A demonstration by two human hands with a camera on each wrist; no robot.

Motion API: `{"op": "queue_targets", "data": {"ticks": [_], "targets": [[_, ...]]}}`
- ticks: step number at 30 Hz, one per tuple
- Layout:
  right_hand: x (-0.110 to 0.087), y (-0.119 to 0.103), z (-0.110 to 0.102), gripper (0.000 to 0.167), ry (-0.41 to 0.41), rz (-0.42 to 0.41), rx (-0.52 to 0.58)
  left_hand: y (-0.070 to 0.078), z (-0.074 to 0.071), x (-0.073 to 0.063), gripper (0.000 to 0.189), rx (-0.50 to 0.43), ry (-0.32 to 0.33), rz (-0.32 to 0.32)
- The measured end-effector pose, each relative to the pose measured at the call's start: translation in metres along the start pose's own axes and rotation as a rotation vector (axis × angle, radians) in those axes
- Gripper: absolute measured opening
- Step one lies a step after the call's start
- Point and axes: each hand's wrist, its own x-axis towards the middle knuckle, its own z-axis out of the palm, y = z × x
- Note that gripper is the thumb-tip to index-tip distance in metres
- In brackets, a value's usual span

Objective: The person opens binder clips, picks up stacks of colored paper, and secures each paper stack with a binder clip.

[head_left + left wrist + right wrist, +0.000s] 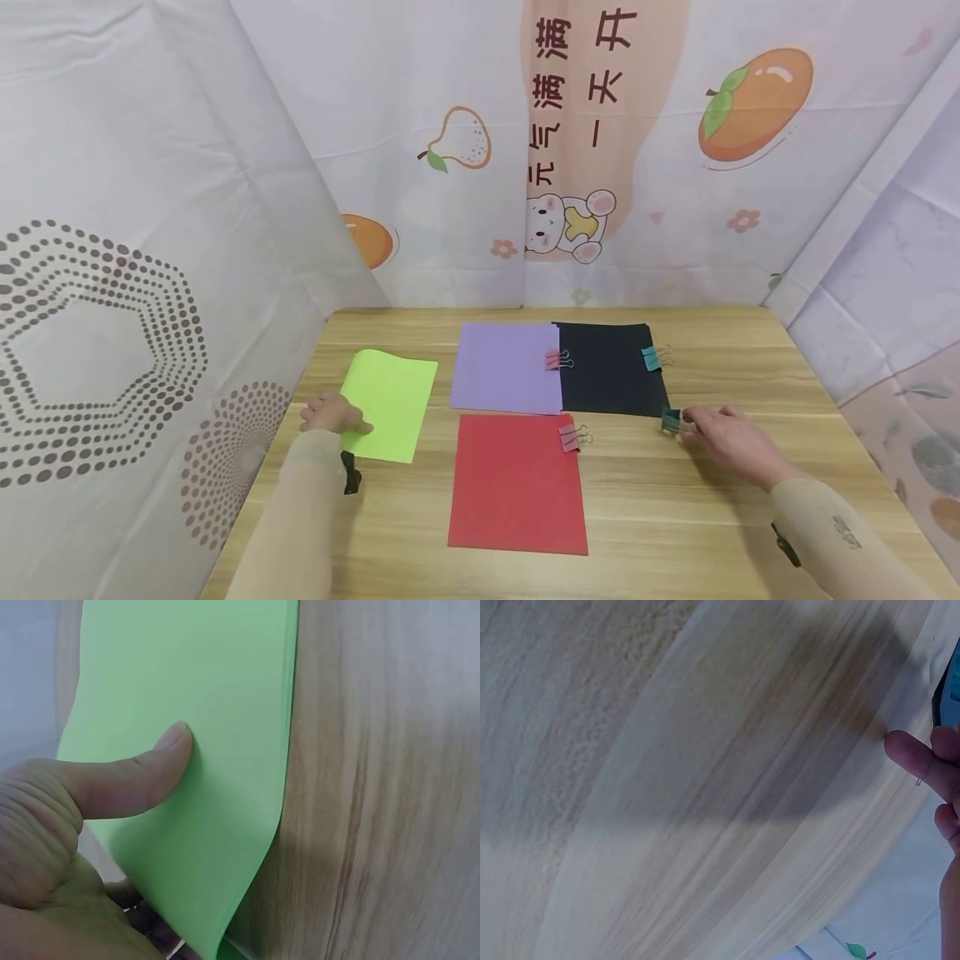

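Note:
At the table's left, my left hand (333,414) grips the edge of a stack of lime-green paper (393,404). In the left wrist view the thumb (139,780) lies on top and the other fingers are under the sheets, whose edge bends upward. My right hand (731,437) pinches a dark teal binder clip (671,420) at the lower right corner of the black paper (611,367). A second teal binder clip (652,358) sits on that paper's right edge. The right wrist view catches only some fingers (919,761) at its right side.
Purple paper (502,367) with a pink binder clip (552,359) lies left of the black paper. Red paper (517,492) with another pink binder clip (570,438) lies in front. Printed curtains (450,242) enclose the wooden table (637,517) at the back and sides.

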Motion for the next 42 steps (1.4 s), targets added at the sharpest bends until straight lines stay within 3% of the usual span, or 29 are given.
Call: {"op": "queue_targets", "data": {"ticks": [5, 10, 17, 28, 36, 40, 42], "targets": [[0.0, -0.001, -0.001, 0.031, -0.053, 0.044, 0.019, -0.002, 0.005, 0.0, 0.095, -0.002, 0.011, 0.034], [0.001, -0.003, -0.002, 0.031, -0.045, 0.033, 0.01, -0.003, 0.005, 0.002, 0.073, -0.011, 0.024, 0.089], [0.002, -0.004, -0.003, 0.031, -0.08, 0.052, 0.01, 0.002, 0.008, 0.001, 0.063, -0.054, 0.037, 0.083], [0.003, -0.007, -0.006, 0.031, -0.102, 0.063, 0.012, -0.002, 0.008, -0.002, 0.078, -0.151, 0.03, 0.082], [0.005, -0.01, -0.008, 0.03, -0.133, 0.109, 0.027, -0.01, 0.007, -0.006, 0.113, -0.066, 0.03, 0.047], [0.005, -0.009, -0.008, 0.03, -0.119, 0.086, 0.024, -0.015, 0.006, -0.007, 0.121, -0.048, 0.036, 0.042], [0.005, -0.008, -0.007, 0.031, -0.111, 0.078, 0.018, -0.017, 0.005, -0.007, 0.116, -0.045, 0.045, 0.045]]}}
